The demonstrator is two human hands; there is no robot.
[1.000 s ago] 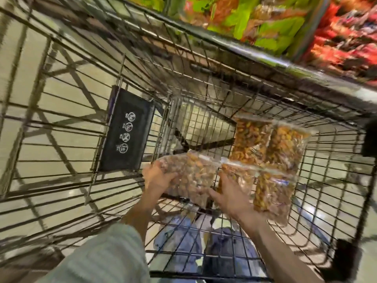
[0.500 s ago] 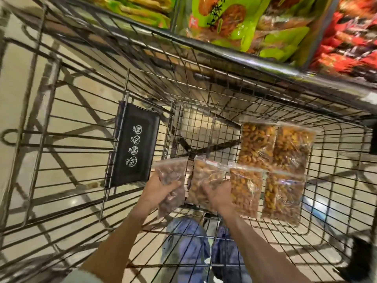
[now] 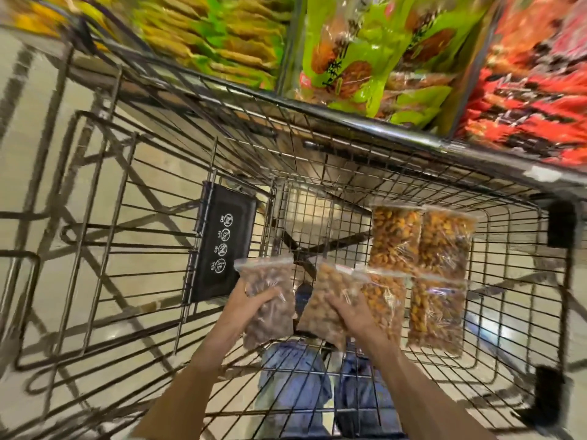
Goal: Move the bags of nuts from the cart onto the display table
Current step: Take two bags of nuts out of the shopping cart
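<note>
— Closest to us, what are the hands doing?

— Each one has a bag. The left hand (image 3: 254,300) has its fingers curled round a clear bag of dark nuts (image 3: 270,300); the right hand (image 3: 349,312) grips a bag of pale nuts (image 3: 327,300) the same way. Both bags look raised off the cart (image 3: 317,173) floor, tilted, just apart from one another.

— How do you reckon they handle?

— Soft and lumpy, I'd say. Thin plastic, loose nuts inside, so the bag sags around the fingers. Probably slippery film, not heavy. Holding round the middle, as now, seems sound; the zip strip on top would likely be a weaker hold.

— And beyond the hands?

— Four more bags of orange-brown nuts (image 3: 419,268) lie flat on the wire bottom in two rows, touching one another, the nearest one just beside the right hand. To the left, a black flap (image 3: 222,242) with printed symbols hangs on the wire.

— The tabletop?

— Past the cart's far rim: green packets (image 3: 365,58) and red packets (image 3: 533,74) piled there. Blurred, though.
</note>
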